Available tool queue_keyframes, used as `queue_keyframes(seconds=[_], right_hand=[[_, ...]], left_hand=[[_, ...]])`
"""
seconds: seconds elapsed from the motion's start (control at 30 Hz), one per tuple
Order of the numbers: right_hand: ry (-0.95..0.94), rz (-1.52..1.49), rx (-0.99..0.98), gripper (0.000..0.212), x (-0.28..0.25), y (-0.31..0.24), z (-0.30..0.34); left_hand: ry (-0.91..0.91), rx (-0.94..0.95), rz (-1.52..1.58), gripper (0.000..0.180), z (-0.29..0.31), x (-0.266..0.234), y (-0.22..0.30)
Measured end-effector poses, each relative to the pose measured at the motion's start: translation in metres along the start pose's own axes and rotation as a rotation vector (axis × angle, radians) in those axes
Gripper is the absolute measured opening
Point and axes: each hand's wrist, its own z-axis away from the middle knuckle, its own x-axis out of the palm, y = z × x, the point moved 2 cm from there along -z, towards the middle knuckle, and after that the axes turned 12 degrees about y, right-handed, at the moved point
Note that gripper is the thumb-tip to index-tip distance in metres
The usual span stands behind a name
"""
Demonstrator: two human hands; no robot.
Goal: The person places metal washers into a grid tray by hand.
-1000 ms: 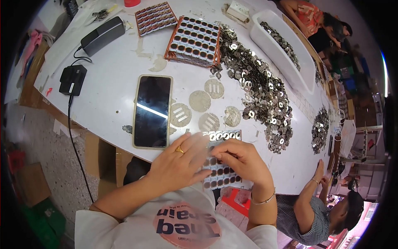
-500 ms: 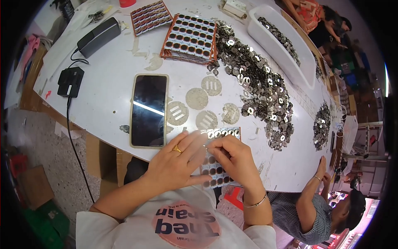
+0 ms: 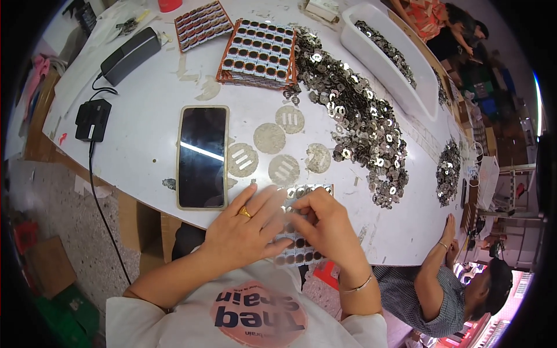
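A panel (image 3: 301, 255) with rows of round dark discs lies at the table's front edge, shiny metal pieces on its far rows. My left hand (image 3: 241, 229), with a gold ring, lies across its left side, fingers stretched out and apart, their tips blurred. From the right, my right hand (image 3: 331, 229) bends over the panel, thumb and forefinger pinched together near the left fingertips. Whatever small thing is in that pinch is hidden by the fingers. Past the panel, to the right, spreads a heap of small shiny metal pieces (image 3: 368, 139).
A phone (image 3: 203, 156) lies left of my hands. Behind are a stack of similar panels (image 3: 258, 55) and another panel (image 3: 204, 26). A white tub (image 3: 426, 95) holds more metal pieces. A black adapter (image 3: 93, 120) trails a cable. At right sits another person (image 3: 429, 290).
The whole view has shifted slightly to the left. My right hand stays over the panel's far rows with its fingertips slightly lower; my left hand keeps its place.
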Motion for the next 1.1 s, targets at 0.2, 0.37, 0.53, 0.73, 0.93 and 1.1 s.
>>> queue_keyframes(seconds=[0.2, 0.37, 0.53, 0.73, 0.93, 1.1], right_hand=[[0.408, 0.150, -0.065, 0.016, -0.034, 0.030, -0.037], [0.432, 0.246, -0.132, 0.013, -0.038, 0.063, -0.063], [0.410, 0.138, -0.104, 0.013, -0.045, 0.067, -0.057], [0.201, -0.471, 0.243, 0.012, -0.040, 0.051, -0.029], [-0.100, -0.176, 0.005, 0.015, -0.021, 0.017, -0.011], [-0.135, -0.129, 0.080, 0.016, -0.018, 0.007, -0.011]], left_hand=[[-0.015, -0.015, -0.005, 0.053, 0.001, 0.001, 0.000], [-0.036, -0.007, -0.023, 0.052, -0.001, -0.001, 0.000], [-0.022, -0.015, -0.002, 0.053, -0.001, 0.001, -0.002], [-0.030, -0.006, -0.026, 0.052, -0.002, 0.000, -0.001], [-0.015, -0.004, -0.003, 0.045, -0.002, 0.000, -0.001], [-0.017, -0.002, 0.000, 0.044, -0.002, -0.002, -0.001]])
